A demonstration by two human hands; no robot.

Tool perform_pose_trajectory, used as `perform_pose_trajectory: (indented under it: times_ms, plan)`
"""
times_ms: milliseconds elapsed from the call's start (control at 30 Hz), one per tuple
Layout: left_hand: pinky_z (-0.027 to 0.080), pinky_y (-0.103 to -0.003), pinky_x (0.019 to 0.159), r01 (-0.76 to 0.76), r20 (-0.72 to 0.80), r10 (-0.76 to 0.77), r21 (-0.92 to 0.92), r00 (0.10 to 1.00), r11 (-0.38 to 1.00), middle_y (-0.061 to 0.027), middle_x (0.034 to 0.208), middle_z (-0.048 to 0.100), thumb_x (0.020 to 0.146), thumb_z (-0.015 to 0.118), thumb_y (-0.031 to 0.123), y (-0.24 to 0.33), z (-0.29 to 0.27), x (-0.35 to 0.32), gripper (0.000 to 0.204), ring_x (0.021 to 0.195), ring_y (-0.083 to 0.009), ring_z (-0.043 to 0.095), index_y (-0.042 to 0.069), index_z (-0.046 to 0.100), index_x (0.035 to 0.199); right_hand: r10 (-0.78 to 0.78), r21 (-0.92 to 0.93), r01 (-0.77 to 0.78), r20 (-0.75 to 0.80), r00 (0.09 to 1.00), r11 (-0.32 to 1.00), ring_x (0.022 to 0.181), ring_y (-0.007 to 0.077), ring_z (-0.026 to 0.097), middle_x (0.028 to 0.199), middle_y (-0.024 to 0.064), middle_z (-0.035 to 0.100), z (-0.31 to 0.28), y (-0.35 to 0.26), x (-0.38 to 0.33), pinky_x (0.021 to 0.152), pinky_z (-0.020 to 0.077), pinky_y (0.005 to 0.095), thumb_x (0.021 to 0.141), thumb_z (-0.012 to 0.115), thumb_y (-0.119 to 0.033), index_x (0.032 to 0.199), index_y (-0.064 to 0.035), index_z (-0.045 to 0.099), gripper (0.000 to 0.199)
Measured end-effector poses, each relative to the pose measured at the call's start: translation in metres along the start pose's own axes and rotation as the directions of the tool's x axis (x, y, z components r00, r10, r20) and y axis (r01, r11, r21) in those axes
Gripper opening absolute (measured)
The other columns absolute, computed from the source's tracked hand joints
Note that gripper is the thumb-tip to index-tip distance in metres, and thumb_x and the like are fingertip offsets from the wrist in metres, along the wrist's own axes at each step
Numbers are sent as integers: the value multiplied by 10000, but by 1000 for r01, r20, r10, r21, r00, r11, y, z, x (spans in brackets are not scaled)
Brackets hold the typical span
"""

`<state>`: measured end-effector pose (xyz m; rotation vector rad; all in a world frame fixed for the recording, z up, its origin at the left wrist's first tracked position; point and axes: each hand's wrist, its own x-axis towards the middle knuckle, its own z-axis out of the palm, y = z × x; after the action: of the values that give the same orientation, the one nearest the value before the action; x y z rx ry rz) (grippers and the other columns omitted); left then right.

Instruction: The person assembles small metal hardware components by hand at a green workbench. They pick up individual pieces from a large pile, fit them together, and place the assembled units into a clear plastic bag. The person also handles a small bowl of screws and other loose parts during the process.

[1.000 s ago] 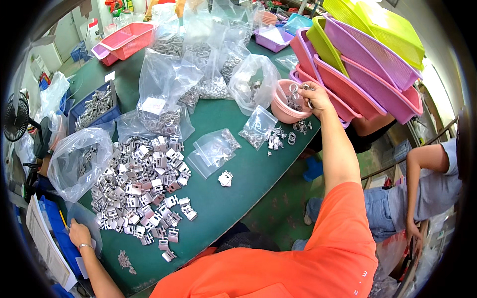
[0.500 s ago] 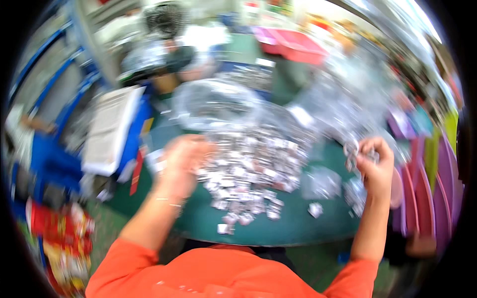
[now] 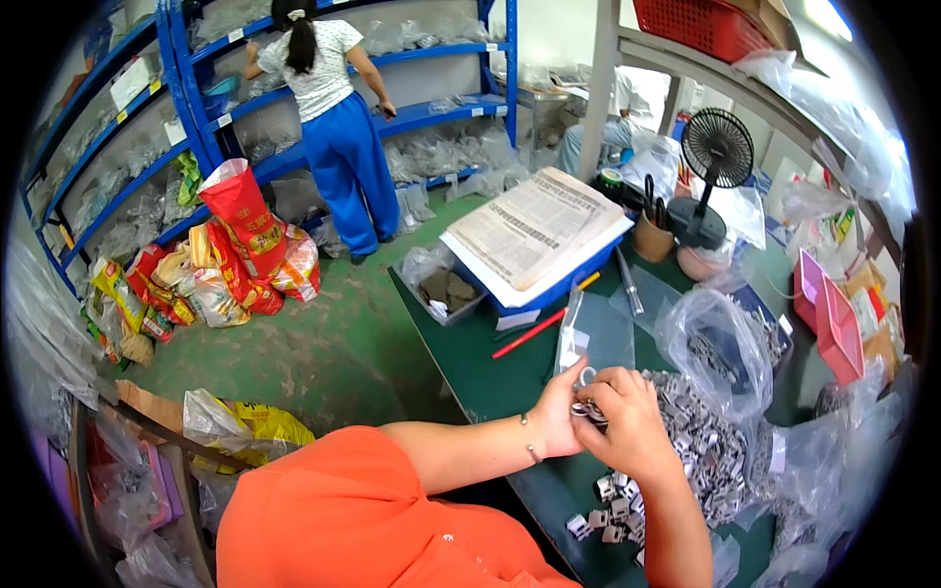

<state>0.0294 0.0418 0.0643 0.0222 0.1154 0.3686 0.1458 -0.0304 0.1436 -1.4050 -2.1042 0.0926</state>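
Observation:
My left hand (image 3: 556,419), with a bracelet at the wrist, meets my right hand (image 3: 632,423) over the near left side of the pile. Small shiny metal ring pieces (image 3: 586,376) show between them. Both hands have their fingers curled around these pieces; how many each one holds is hidden. Right beside my right hand, and partly under its forearm, lies a heap of small silvery metal clips (image 3: 701,441) on the green table (image 3: 470,367). A clear plastic bag (image 3: 720,358) with more metal parts stands just beyond the heap.
A blue bin topped with printed paper (image 3: 539,230), a red pen (image 3: 529,333) and a small fan (image 3: 716,152) are on the table. Pink trays (image 3: 838,333) stand at the right. A person (image 3: 338,127) stands at blue shelves (image 3: 431,54); colourful sacks (image 3: 250,230) lie on the floor.
My view has swung left, bringing the shelves, the person and the floor sacks into sight. My hands, apart before with metal rings in the right, are now together.

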Motion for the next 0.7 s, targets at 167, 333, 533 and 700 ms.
perform_pose_trajectory:
  times_ms: [167,333,533,700]
  plan:
    - [345,-500,1073,-213,157,213,-17,964,977,-176,1371,484,947,368,571,39,1,-9,624,1295,-348,430,72,475,1305,-40,21,43,-146,988,999,1143,362,471,1235,164,516,11,-13,15,970,329,462,734,751,-233,1071,-64,619,400]
    - [329,-567,1070,-583,142,607,-179,782,793,-256,1397,430,948,345,567,117,49,-33,660,1334,-409,370,38,438,1331,114,20,-113,-280,953,993,1115,359,502,1213,179,544,4,-10,-19,970,344,450,768,710,-118,1065,-36,606,325]
    - [299,-549,1093,-932,184,925,-86,333,353,-263,1458,347,949,288,605,245,67,-96,716,1352,-406,334,42,406,1375,9,-90,-47,-381,925,995,1091,354,536,1176,190,581,-4,-6,-56,925,421,411,738,695,-2,1052,-46,632,324]
    - [199,-548,1127,-982,153,971,57,186,180,-212,1533,235,922,260,666,325,40,-141,777,1408,-393,216,104,345,1452,21,-99,-62,-373,928,993,1072,339,547,1174,177,587,-12,-10,-70,919,424,405,745,707,-7,1039,-61,648,304]
